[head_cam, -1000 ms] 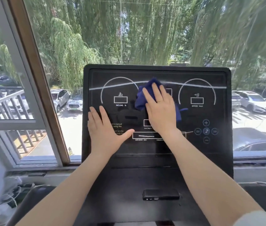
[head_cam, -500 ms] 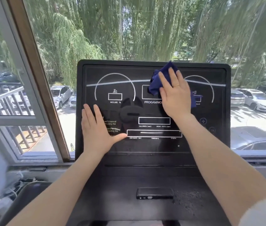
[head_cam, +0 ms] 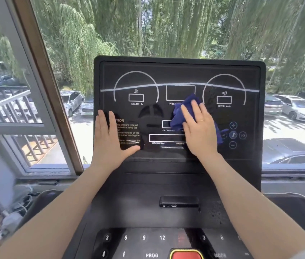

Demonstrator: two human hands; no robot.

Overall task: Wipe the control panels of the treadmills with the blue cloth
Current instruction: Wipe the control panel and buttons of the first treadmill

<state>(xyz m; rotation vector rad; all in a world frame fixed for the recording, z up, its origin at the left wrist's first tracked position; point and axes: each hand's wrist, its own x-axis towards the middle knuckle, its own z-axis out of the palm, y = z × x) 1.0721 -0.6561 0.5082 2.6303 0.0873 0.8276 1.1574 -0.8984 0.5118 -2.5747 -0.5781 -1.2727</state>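
**Wiping the treadmill display, mid-panel**

Bracing the console seems the job of the left hand (head_cam: 108, 139), spread flat and empty on the control panel (head_cam: 179, 109) beside the caution text. The right hand (head_cam: 199, 128) presses the blue cloth (head_cam: 181, 114) against the centre readouts, fingers nearly straight, close together, pinning bunched fabric underneath.

Bright window (head_cam: 166, 25) daylight, soft focus, edges warped

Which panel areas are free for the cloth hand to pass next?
Free: the top strip above the arcs, the incline gauge, and the speed gauge down to the round buttons. Crowded: lower left under the left hand, and the centre under the right hand and cloth.
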